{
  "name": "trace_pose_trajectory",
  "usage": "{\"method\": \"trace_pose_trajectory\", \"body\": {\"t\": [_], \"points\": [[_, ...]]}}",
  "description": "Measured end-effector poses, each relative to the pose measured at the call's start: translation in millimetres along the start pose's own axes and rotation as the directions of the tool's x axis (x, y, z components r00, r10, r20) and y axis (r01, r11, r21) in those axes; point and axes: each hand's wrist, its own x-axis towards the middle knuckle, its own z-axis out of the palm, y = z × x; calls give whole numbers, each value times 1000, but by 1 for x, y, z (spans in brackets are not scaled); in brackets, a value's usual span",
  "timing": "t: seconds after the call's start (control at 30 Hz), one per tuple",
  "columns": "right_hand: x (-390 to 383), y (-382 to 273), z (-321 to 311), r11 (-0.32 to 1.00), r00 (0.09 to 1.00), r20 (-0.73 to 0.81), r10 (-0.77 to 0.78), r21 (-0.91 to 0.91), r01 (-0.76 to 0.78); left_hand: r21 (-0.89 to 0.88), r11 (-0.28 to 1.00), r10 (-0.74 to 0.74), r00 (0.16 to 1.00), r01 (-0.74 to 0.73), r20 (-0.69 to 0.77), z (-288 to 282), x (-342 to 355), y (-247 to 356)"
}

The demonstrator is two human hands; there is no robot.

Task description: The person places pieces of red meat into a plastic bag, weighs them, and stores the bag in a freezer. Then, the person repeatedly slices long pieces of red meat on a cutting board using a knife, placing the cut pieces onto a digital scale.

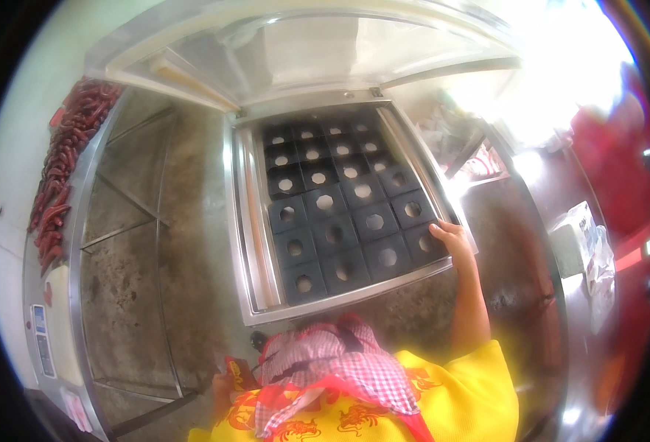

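The right hand [453, 241] is at the near corner of the black tray [344, 218], inside the metal box [247, 296]. I can't tell if it pinches. The left hand [222, 384] is half hidden, grip unclear.

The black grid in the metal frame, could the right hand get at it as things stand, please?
Yes, it seems so: the right hand is at the near right corner of the black grid, and the lid stands raised at the far side, leaving the top free.
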Motion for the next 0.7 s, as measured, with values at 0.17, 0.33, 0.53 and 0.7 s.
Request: {"method": "trace_pose_trajectory", "body": {"t": [0.17, 0.33, 0.53, 0.7], "points": [[0, -35, 17, 693, 897, -239, -372, -714, 97, -87, 993, -83, 992, 75, -98, -4, -19, 4], [33, -49, 92, 615, 870, 154, -469, -650, 447, 9, 986, -168, 983, 169, -70, -20, -36, 24], [114, -84, 205, 718, 778, 188, -600, -303, 627, -64, 979, -194, 981, 194, 11, -35, -60, 42], [122, -126, 304, 609, 808, 369, -460, -531, 589, -43, 978, -205, 978, 203, -27, -38, -67, 66]]}}
